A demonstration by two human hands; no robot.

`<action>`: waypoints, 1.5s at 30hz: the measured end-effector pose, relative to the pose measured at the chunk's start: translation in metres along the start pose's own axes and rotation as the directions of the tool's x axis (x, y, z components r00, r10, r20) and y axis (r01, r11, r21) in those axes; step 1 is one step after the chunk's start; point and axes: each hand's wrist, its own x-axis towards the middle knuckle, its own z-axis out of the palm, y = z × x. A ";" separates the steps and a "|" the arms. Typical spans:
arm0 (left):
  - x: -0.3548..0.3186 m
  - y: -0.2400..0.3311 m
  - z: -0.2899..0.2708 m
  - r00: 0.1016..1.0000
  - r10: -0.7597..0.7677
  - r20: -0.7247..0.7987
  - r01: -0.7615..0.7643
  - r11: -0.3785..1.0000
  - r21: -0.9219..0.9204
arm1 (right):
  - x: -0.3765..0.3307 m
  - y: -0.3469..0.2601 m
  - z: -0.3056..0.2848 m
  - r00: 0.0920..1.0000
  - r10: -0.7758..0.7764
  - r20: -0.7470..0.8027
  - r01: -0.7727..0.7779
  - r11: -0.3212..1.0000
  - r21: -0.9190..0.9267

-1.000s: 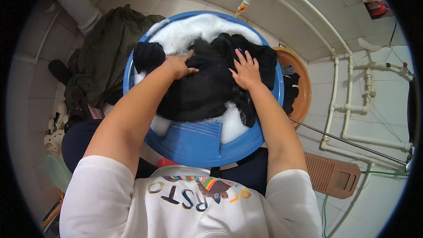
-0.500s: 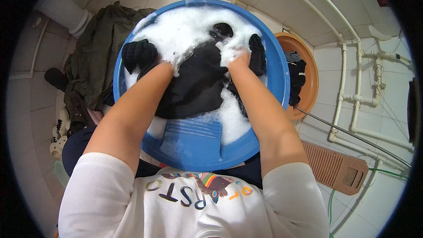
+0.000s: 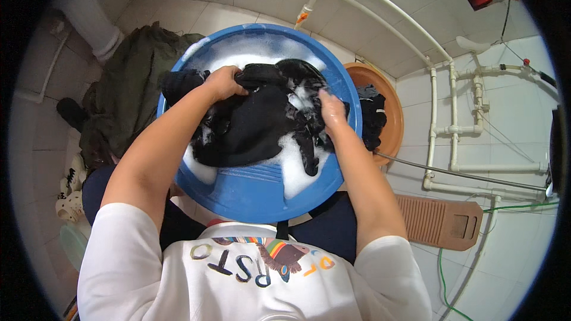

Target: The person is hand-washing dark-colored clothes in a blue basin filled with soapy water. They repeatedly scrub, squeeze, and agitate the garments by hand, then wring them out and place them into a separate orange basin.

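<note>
Fingers of the left hand (image 3: pixel 225 83) are closed on the upper left part of the garment (image 3: pixel 247 134), with the thumb on the near side and the fingertips hidden. The right hand (image 3: pixel 332 110) is at the garment's right side; motion blur obscures its fingers, so whether they grip the cloth or only press against it cannot be told. The garment is black, wet and bunched, and lies in the blue tub (image 3: pixel 244 205), its lower edge just above the ribs (image 3: pixel 250 173) moulded into the near side. Suds (image 3: pixel 295 169) lie along the far wall, beside the ribs and in patches on the cloth. Judged by this condition, soaking and lathering are done at least in part; the cloth is neither suds-free nor wrung out. Dark clothes (image 3: pixel 373 120) sit apart in the orange basin (image 3: pixel 392 113), right of the tub; whether they are washed cannot be determined. The brown washboard (image 3: pixel 439 221) lies on the floor, untouched.
</note>
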 end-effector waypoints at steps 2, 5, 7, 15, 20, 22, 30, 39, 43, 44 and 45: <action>-0.030 0.023 -0.018 1.000 0.011 0.014 -0.011 1.000 0.012 | -0.016 -0.005 -0.024 0.987 0.152 0.046 -0.156 0.876 0.457; -0.060 0.024 -0.024 0.979 0.148 -0.139 -0.136 0.986 0.094 | -0.062 -0.045 -0.042 0.994 0.059 0.093 -0.107 0.728 0.677; -0.084 0.031 -0.026 0.948 0.240 -0.208 -0.225 0.970 0.095 | -0.051 -0.040 -0.050 0.998 0.047 0.042 -0.062 0.661 0.748; -0.174 0.049 -0.057 0.940 0.253 -0.230 -0.237 0.967 0.095 | -0.039 -0.055 -0.075 0.989 -0.147 -0.001 0.059 0.386 0.920; -0.183 0.051 -0.038 0.967 0.156 0.200 -0.248 0.746 0.618 | -0.073 -0.087 -0.091 0.927 -0.375 -0.032 0.209 0.442 0.872; -0.185 0.066 -0.021 0.926 0.078 0.369 -0.342 0.585 0.735 | -0.079 -0.092 -0.087 0.916 -0.400 -0.010 0.208 0.455 0.866; -0.117 0.114 -0.035 0.969 0.248 0.011 -0.201 0.759 0.619 | -0.131 -0.114 -0.058 0.733 -0.595 0.330 0.198 0.650 0.733; -0.010 0.076 -0.007 0.945 0.154 0.287 0.091 0.720 -0.688 | -0.087 -0.119 -0.065 0.850 -0.456 0.263 0.150 0.688 0.710; 0.010 0.070 -0.024 0.892 -0.157 0.424 0.452 0.278 -0.847 | -0.020 -0.062 -0.052 0.936 -0.332 0.121 0.332 0.943 0.016; 0.019 0.067 -0.019 0.872 -0.255 0.419 0.481 0.282 -0.830 | -0.012 -0.045 -0.046 0.930 -0.349 0.114 0.361 0.927 -0.100; 0.027 0.055 -0.014 0.843 -0.360 0.399 0.505 0.277 -0.817 | -0.009 -0.039 -0.033 0.919 -0.372 0.126 0.392 0.896 -0.211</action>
